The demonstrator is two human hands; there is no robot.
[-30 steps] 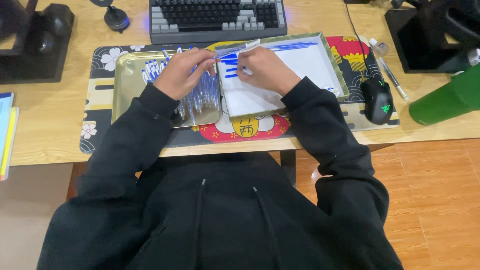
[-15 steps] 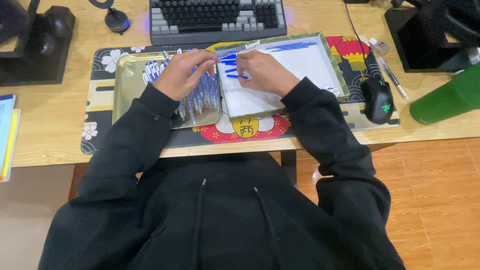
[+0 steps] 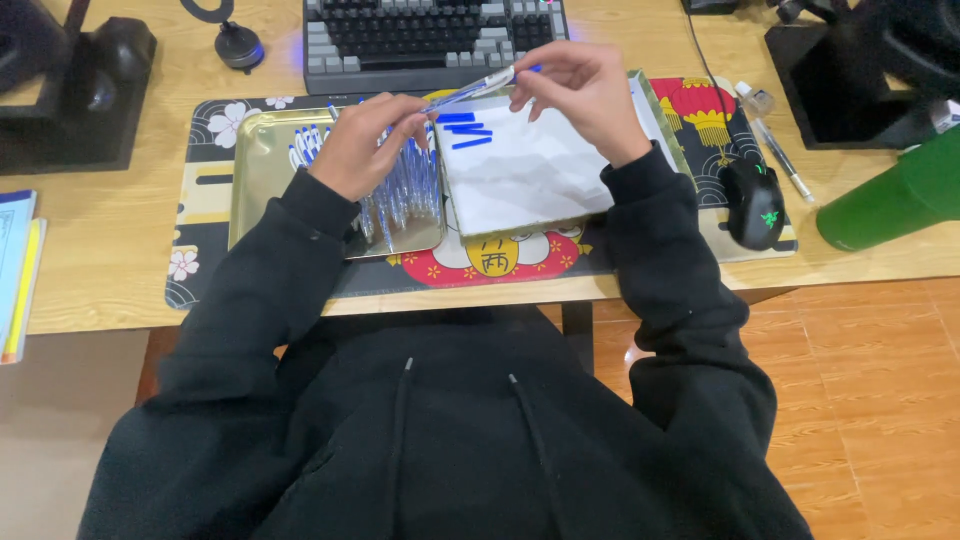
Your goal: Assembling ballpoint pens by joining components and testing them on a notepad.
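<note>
My left hand and right hand both pinch one clear blue pen, held level above far edge of white paper sheet. Left fingers grip near tip end, right fingers grip capped end. Pen sits between hands, above gap between gold tray and paper. Heap of matching pens in tray under my left hand. Blue strokes on paper just below pen. Keyboard far, black mouse right, green bottle far right.
</note>
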